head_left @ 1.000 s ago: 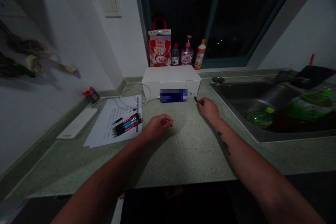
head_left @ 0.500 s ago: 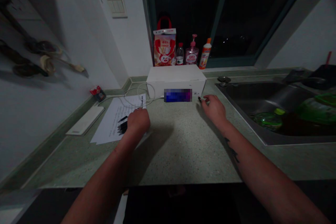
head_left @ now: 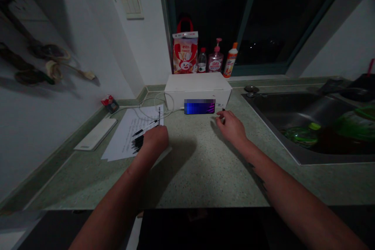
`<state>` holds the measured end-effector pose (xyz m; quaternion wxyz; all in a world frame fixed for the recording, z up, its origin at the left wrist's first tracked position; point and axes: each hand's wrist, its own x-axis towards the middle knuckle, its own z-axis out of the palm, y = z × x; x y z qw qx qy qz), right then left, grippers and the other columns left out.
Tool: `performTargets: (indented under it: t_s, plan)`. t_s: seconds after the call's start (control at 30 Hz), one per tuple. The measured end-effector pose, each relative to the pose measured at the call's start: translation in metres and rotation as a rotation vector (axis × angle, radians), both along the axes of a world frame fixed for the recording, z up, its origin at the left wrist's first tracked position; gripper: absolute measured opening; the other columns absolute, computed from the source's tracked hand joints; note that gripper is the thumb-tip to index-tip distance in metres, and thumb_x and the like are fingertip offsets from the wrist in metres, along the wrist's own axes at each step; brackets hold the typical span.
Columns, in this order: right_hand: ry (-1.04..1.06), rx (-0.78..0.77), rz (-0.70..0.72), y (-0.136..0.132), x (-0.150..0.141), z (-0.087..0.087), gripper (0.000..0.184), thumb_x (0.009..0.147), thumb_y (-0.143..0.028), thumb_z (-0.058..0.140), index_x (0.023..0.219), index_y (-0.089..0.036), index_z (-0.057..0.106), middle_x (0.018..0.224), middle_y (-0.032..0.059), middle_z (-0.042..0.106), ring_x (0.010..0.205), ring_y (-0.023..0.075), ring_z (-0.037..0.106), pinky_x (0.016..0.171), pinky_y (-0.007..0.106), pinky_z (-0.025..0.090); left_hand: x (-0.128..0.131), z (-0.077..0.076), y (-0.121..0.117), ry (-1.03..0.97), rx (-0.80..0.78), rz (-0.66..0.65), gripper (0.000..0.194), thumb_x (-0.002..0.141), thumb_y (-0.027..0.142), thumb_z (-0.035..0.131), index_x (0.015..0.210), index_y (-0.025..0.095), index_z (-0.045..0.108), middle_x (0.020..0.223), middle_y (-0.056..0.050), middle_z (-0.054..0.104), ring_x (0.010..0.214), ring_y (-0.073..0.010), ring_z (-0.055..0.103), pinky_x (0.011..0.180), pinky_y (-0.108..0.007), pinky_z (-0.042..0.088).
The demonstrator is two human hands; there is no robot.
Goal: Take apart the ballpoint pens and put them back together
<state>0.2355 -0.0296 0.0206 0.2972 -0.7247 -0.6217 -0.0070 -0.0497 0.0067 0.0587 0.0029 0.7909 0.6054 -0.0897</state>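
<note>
My left hand (head_left: 156, 139) is closed at the right side of a bunch of black pens (head_left: 138, 142). Its curled fingers face away from me, so what they grip is hidden. The pens lie over printed sheets (head_left: 123, 133), and another pen (head_left: 146, 127) slants just above the bunch. My right hand (head_left: 233, 127) hovers low over the counter with bent fingers apart and nothing visible in them. It is near the right end of a phone (head_left: 199, 107) leaning against a white box (head_left: 197, 82). Just behind its fingers a small dark thing (head_left: 223, 109) shows by the box.
A white cable (head_left: 171, 112) runs from the phone to the left. A white flat slab (head_left: 96, 134) and a small red packet (head_left: 109, 103) lie by the left wall. The sink (head_left: 272, 133) is at the right. A bag (head_left: 185, 54) and several bottles stand behind the box.
My right hand has moved a little left and toward me, away from the small dark thing by the box. My left hand has shifted slightly, and more of a pen shows above it.
</note>
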Motion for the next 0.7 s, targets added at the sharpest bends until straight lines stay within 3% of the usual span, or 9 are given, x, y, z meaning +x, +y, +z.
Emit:
performTargets:
  t_s: [0.13,0.3,0.47,0.7]
  plan:
    - [0.004,0.012,0.028,-0.001,-0.003,-0.002,0.03,0.094,-0.032,0.052,0.115,-0.018,0.068,0.108,0.0103,0.071,0.084,0.0232,0.066,0.078,0.035,0.049,-0.001,0.0,-0.002,0.009,-0.014,-0.056,0.039,0.09,0.007,0.04,0.114,0.005,0.07,0.112,-0.029,0.071,0.105,-0.039,0.071,0.082,-0.047,0.057]
    - [0.01,0.059,0.061,-0.001,-0.007,-0.007,0.027,0.093,-0.03,0.053,0.113,-0.018,0.069,0.107,0.0095,0.072,0.079,0.0215,0.065,0.074,0.034,0.049,-0.002,0.006,-0.004,0.071,0.021,-0.011,0.039,0.092,0.009,0.038,0.117,0.005,0.068,0.115,-0.027,0.071,0.109,-0.0365,0.07,0.086,-0.045,0.057]
    - [0.012,0.083,0.078,-0.001,-0.007,-0.01,0.025,0.093,-0.028,0.054,0.111,-0.019,0.069,0.106,0.0091,0.072,0.075,0.0206,0.065,0.072,0.035,0.049,-0.002,0.006,-0.003,0.091,-0.042,-0.012,0.039,0.092,0.008,0.038,0.117,0.006,0.068,0.114,-0.025,0.073,0.109,-0.035,0.071,0.087,-0.043,0.057]
    - [0.009,0.077,0.097,-0.001,-0.008,-0.01,0.025,0.092,-0.028,0.054,0.11,-0.018,0.069,0.103,0.0095,0.073,0.078,0.0228,0.066,0.073,0.036,0.05,-0.002,0.004,-0.001,0.072,0.054,0.004,0.039,0.093,0.008,0.036,0.118,0.005,0.067,0.116,-0.025,0.07,0.108,-0.0353,0.07,0.086,-0.044,0.058]
